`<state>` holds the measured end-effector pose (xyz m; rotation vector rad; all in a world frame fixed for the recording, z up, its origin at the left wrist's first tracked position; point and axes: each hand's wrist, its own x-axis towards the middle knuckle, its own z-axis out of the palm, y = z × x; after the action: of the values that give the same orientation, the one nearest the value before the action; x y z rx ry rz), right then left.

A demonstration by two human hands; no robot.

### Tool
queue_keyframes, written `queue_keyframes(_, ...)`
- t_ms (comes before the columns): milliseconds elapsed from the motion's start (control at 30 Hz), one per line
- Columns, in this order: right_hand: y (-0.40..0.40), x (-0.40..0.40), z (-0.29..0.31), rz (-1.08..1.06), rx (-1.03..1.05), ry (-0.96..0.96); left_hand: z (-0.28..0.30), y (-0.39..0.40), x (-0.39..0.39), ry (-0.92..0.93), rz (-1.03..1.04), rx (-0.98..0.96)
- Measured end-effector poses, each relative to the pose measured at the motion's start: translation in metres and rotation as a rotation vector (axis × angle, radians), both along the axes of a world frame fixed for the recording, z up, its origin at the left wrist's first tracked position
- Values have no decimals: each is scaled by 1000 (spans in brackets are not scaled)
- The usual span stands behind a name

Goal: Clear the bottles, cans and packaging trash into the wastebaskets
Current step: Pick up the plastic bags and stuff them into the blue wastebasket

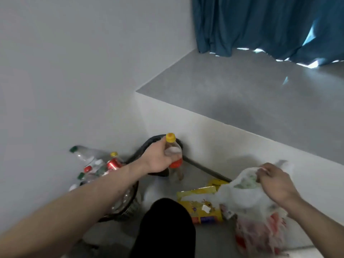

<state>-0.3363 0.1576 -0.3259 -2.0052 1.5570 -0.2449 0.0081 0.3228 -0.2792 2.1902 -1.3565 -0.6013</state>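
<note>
Left hand (160,157) grips a yellow-capped bottle (172,146) upright above the far black bin (149,144). Right hand (273,181) pinches a white plastic bag (242,200) at near right. The near-left bin (128,209) holds bottles and cans.

From the person's knee (163,226), a wastebasket (128,211) heaped with bottles (87,157) sits at ten o'clock against the wall. A second wastebasket (149,144) stands at twelve, in the corner. Packaging (201,205) and a plastic bag (247,200) lie on the floor at two, before the raised platform (242,94).

Two wastebaskets (128,211), two hands (160,157), one can (113,164).
</note>
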Motion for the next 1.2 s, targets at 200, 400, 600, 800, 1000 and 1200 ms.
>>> queue_keyframes(200,33,83,61,63,-114,-64,46,125,76,142,375,-119)
queue_keyframes(400,61,162,93,142,-134,-151,73,219,141,182,699,-273)
queue_keyframes(600,81,220,99,225,-69,-201,62,283,184,218,961,-254)
queue_keyframes(800,91,254,91,209,7,-232,13,301,191,323,1099,-177)
queue_keyframes(1000,90,272,86,188,20,-222,-28,280,183,501,1164,-198)
queue_keyframes(1200,92,279,79,178,43,-223,-60,235,175,436,1094,-155)
